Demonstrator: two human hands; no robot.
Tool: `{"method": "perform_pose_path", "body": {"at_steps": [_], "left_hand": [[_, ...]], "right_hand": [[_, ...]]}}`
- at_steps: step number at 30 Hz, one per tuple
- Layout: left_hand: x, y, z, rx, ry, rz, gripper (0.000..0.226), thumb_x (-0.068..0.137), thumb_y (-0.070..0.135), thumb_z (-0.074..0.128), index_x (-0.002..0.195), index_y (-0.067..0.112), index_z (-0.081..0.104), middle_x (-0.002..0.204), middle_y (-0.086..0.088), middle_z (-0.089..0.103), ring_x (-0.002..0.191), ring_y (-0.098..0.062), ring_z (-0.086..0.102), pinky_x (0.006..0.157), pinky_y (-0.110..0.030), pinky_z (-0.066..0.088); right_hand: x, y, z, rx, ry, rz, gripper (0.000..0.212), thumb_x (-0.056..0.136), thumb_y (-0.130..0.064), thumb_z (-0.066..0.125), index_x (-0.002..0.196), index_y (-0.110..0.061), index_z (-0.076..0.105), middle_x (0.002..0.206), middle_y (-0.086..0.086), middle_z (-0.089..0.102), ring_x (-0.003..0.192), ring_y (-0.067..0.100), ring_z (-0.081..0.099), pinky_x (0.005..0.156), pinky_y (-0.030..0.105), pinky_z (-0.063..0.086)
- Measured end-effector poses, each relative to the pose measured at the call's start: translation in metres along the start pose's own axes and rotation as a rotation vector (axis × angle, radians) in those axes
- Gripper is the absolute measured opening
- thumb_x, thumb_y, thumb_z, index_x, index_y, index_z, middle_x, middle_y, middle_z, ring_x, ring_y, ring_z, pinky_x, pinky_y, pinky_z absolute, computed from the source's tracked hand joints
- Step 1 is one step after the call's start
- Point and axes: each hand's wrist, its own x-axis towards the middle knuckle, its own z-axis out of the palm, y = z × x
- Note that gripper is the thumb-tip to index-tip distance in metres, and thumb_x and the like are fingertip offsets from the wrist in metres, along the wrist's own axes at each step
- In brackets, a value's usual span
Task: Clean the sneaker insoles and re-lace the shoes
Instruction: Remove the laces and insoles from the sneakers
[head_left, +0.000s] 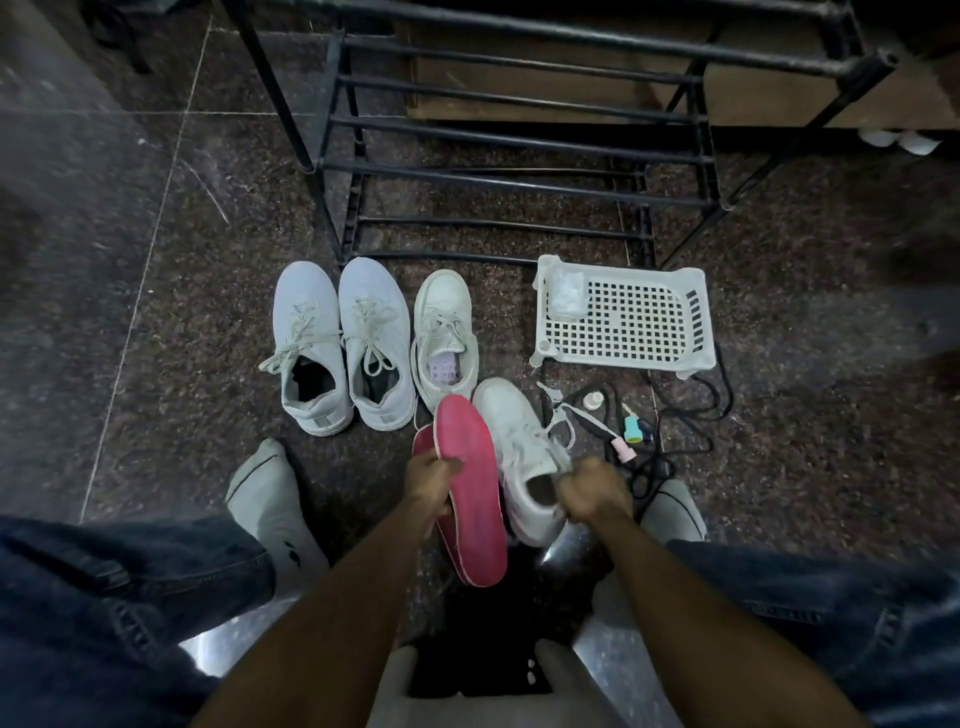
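Note:
My left hand (428, 480) grips a pink insole (475, 499) by its edge and holds it above the floor. A second pink insole (422, 446) peeks out just behind it. My right hand (592, 488) grips the heel end of a white sneaker (519, 441) with loose laces, right beside the insole. Another white sneaker (445, 332) with a lilac insole inside stands on the floor behind. A pair of laced grey-white sneakers (337, 343) stands to the left.
A white perforated plastic tray (623, 317) lies at the right with a small bag in it. Small bottles (631, 428) and black cords (691, 405) lie near the tray. A black metal shoe rack (498, 156) stands behind. My socked feet (270, 499) flank the shoes.

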Motion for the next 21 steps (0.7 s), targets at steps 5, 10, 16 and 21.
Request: {"method": "perform_pose_path", "body": {"at_steps": [5, 10, 16, 21], "left_hand": [[0.009, -0.008, 0.000, 0.037, 0.003, -0.043, 0.020, 0.084, 0.006, 0.062, 0.104, 0.006, 0.066, 0.101, -0.017, 0.068, 0.091, -0.034, 0.064, 0.077, -0.045, 0.051], [0.018, -0.015, 0.007, 0.076, -0.018, -0.059, 0.022, 0.084, 0.008, 0.064, 0.105, 0.004, 0.066, 0.100, -0.019, 0.068, 0.085, -0.033, 0.064, 0.066, -0.035, 0.049], [0.025, -0.013, 0.014, 0.023, -0.047, -0.074, 0.008, 0.087, 0.005, 0.060, 0.091, 0.011, 0.065, 0.078, -0.007, 0.065, 0.067, -0.022, 0.060, 0.057, -0.027, 0.044], [0.033, -0.015, 0.027, 0.002, -0.054, -0.082, 0.010, 0.085, 0.002, 0.062, 0.094, 0.003, 0.067, 0.080, -0.014, 0.066, 0.071, -0.029, 0.061, 0.066, -0.038, 0.052]], "right_hand": [[0.016, -0.017, -0.042, -0.057, 0.145, -0.134, 0.025, 0.088, -0.026, 0.052, 0.087, -0.004, 0.063, 0.097, 0.021, 0.066, 0.091, 0.035, 0.062, 0.079, 0.036, 0.050], [0.035, -0.047, -0.051, 0.000, 0.144, -0.137, 0.027, 0.091, -0.028, 0.052, 0.092, -0.005, 0.066, 0.099, 0.018, 0.066, 0.081, 0.027, 0.054, 0.075, 0.028, 0.043], [0.058, -0.075, -0.041, 0.084, 0.177, -0.127, 0.033, 0.094, -0.032, 0.052, 0.103, -0.003, 0.066, 0.105, 0.020, 0.066, 0.095, 0.035, 0.063, 0.077, 0.031, 0.045], [0.083, -0.093, -0.047, 0.090, 0.210, -0.213, 0.033, 0.097, -0.034, 0.046, 0.112, -0.010, 0.062, 0.102, 0.022, 0.068, 0.099, 0.039, 0.063, 0.085, 0.039, 0.048]]}}
